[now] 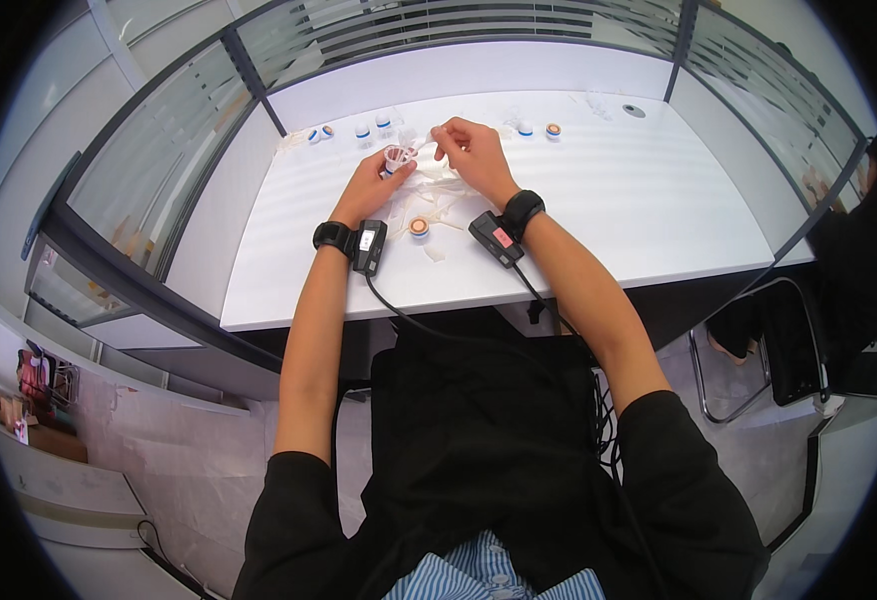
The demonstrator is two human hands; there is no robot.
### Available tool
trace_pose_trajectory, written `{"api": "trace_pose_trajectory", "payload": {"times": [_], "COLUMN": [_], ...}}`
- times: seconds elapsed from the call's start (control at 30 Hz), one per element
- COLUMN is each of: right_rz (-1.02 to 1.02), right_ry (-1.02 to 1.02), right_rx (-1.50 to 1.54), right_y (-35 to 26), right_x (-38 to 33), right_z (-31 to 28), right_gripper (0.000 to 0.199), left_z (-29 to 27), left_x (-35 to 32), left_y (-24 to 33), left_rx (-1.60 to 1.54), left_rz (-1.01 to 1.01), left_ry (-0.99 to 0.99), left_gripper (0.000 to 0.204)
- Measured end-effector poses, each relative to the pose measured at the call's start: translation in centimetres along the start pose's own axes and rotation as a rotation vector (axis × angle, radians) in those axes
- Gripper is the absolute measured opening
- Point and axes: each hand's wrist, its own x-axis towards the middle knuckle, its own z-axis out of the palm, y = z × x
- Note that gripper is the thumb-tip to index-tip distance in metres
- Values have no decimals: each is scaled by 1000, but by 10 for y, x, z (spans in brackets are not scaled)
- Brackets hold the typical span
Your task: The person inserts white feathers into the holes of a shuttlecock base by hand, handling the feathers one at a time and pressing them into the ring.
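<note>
Cup (396, 155), small and clear with a pale rim and a touch of blue low on its side, sits in the left hand (369, 186) above the far middle part of the white tabletop (609, 200), its mouth tilted upward. The left hand is closed around it, thumb on the side nearer the body. Just to its right, the right hand (475, 160) has curled fingers, the tips beside a pale, see-through piece of plastic (422, 140) near the cup's rim; whether they pinch it, I cannot tell.

Under and in front of the hands lies a loose scatter of clear and straw-coloured strips (437, 208). Nearer the front edge stands a blue-and-white cap (420, 229) with an orange-brown top, and just beyond its near side lies a small whitish scrap (435, 254).

Farther back, left of the hands, are two clear bottles (363, 133) with blue bands and, farther left, two small blue-and-white caps (328, 131). Back right are a blue-banded container (526, 129) and another orange-topped cap (554, 131). Each wrist wears a black strap (524, 207) with a black box (498, 240) and cable beside it.
</note>
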Motion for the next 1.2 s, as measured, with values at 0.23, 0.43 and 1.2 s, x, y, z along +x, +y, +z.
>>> {"api": "trace_pose_trajectory", "payload": {"times": [0.23,0.43,1.2], "right_rz": [-20,-47,-182], "right_ry": [-72,-113,-148], "right_rx": [23,-6,-197], "right_y": [-4,-7,-20], "right_x": [-2,-1,-4], "right_z": [1,2,1], "right_gripper": [21,21,16], "left_z": [-2,-3,-3], "left_x": [-2,1,3], "left_y": [2,-7,-9], "left_rx": [47,11,7], "left_rz": [71,94,84], "left_ry": [-7,-18,-29], "left_gripper": [33,31,33]}}
